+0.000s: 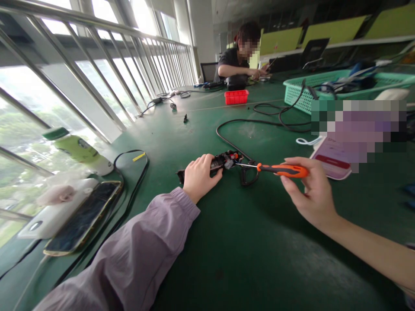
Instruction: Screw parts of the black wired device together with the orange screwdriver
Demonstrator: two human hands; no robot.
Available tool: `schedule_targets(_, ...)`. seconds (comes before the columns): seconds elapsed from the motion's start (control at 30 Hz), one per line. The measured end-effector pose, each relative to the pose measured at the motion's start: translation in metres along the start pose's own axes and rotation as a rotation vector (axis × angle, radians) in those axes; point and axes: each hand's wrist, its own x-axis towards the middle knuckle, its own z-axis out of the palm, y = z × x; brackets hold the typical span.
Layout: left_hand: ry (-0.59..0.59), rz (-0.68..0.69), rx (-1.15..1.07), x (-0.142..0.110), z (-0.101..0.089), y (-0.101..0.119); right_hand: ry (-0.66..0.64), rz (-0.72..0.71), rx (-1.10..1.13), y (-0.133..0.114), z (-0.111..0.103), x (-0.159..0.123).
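My left hand (pixel 202 177) is closed over a black device with its inner parts exposed (pixel 227 160), pressed down on the green table. Wires and small parts show at the device's right end; its exact kind I cannot make out. Held in my right hand (pixel 313 190) is a screwdriver with an orange and black handle (pixel 282 169). Its thin metal shaft points left, and the tip reaches the device's open right end. Just below the shaft lies a black loop-shaped part (pixel 249 178). A black cable (pixel 227 138) runs from near the device toward the back right.
Left: a smartphone (pixel 84 218), a white case (pixel 58 214), a green-capped bottle (pixel 79 149) and a black strap (pixel 138 185). Back: a red bin (pixel 236 97) and a seated person (pixel 236 60). Right: a teal basket (pixel 298 95) and a partly blurred purple-screened phone (pixel 337 157). A railing (pixel 129 69) lines the left.
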Motion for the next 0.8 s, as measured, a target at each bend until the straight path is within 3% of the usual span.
schedule_targets(0.2, -0.016, -0.011, -0.005, 0.0003, -0.0006, 0.0002, -0.144, 0.129, 0.080, -0.0005, -0.0030, 0.0001)
schedule_targets(0.3, -0.024, -0.012, -0.001, 0.0005, -0.0011, 0.0003, -0.133, 0.135, 0.123, -0.0009, -0.0049, 0.0012)
schedule_targets(0.5, -0.026, -0.011, 0.001, 0.0005, -0.0006, -0.0002, -0.071, 0.046, -0.019, 0.0007, -0.0048, 0.0000)
schedule_targets(0.63, -0.021, -0.004, -0.004, 0.0003, -0.0002, -0.0005, -0.014, 0.011, 0.035, 0.0024, -0.0042, -0.0005)
schedule_targets(0.8, -0.019, -0.003, -0.008, 0.0002, 0.0003, -0.0008, -0.175, 0.145, 0.061, 0.0021, -0.0051, -0.0014)
